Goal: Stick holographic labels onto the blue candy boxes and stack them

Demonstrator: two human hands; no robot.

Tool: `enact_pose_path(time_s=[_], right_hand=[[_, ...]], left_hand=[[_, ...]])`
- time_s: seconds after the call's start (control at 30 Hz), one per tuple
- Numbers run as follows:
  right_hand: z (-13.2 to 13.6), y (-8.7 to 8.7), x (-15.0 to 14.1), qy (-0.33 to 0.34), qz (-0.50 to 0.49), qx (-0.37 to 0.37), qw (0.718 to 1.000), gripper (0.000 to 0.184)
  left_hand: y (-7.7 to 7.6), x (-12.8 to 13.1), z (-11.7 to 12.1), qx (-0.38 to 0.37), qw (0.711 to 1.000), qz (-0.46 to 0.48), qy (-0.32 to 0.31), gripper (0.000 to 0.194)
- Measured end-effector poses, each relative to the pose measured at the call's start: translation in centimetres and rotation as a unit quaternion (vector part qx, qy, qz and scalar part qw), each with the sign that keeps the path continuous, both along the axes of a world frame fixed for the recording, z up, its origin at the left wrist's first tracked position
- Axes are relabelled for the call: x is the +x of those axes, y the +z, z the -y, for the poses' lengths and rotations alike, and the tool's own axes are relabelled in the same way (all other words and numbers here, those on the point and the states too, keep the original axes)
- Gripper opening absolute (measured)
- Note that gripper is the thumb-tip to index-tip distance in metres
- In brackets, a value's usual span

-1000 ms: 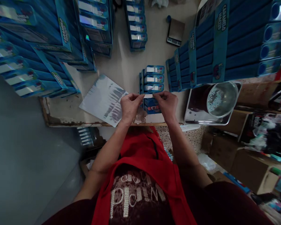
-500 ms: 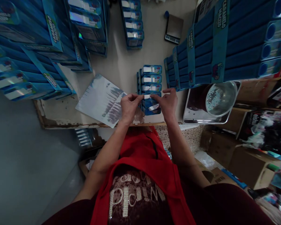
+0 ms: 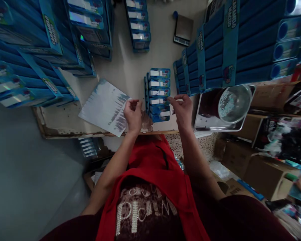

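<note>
A row of blue candy boxes stands in front of me, ends facing up. The upper several carry white labels. To its left is my left hand, apart from the boxes, fingers loosely curled with a gap at the thumb and nothing visible in them. My right hand is at the row's right side, its index fingertip by the lowest labelled box. A white label strip extends from its lower fingers over the nearest box. A sheet with grey streaks lies beside my left hand.
Stacks of blue boxes rise at left and right. Another row stands farther back near a small scale. A metal tray holds a bowl of small pale pieces. The table's worn front edge is close.
Both hands were pinching at a white label on the fourth box. They have since drawn apart, left hand leftward and right hand rightward; the label now lies on that box.
</note>
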State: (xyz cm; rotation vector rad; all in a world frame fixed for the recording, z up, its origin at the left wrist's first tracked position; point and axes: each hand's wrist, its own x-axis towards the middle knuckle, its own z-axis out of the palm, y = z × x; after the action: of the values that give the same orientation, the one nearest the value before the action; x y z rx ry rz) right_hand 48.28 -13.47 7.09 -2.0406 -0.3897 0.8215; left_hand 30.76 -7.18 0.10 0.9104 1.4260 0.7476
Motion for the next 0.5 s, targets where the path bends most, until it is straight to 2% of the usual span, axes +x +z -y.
enact_pose_path(time_s=[0.07,0.1,0.2,0.27,0.33,0.4,0.5], right_hand=[[-0.2,0.5,-0.3,0.008,0.007,0.012,1.000,0.047],[-0.4,0.7,-0.5,0.014,0.009,0.016,1.000,0.048],[-0.9,0.9,-1.3,0.024,0.010,0.023,0.999,0.049],[-1.1,1.0,-1.7,0.028,0.004,0.026,0.999,0.049],[-1.0,1.2,-1.8,0.036,-0.014,0.032,0.999,0.048],[-0.6,1.5,-1.7,0.053,-0.052,0.038,0.996,0.051],[0.3,1.9,-1.1,0.093,-0.124,0.022,0.988,0.063]], left_hand=[[2.3,-1.1,0.6,0.053,0.998,-0.005,-0.029,0.039],[3.6,-1.4,0.9,0.053,0.997,0.012,-0.057,0.043],[6.2,-1.6,1.9,-0.009,0.985,0.089,-0.151,0.055],[6.8,-1.3,2.3,-0.046,0.980,0.107,-0.163,0.054],[6.7,-1.0,2.4,-0.057,0.982,0.102,-0.146,0.050],[6.5,-1.2,2.0,-0.045,0.985,0.099,-0.131,0.047],[6.3,-2.2,1.1,-0.002,0.985,0.080,-0.150,0.039]])
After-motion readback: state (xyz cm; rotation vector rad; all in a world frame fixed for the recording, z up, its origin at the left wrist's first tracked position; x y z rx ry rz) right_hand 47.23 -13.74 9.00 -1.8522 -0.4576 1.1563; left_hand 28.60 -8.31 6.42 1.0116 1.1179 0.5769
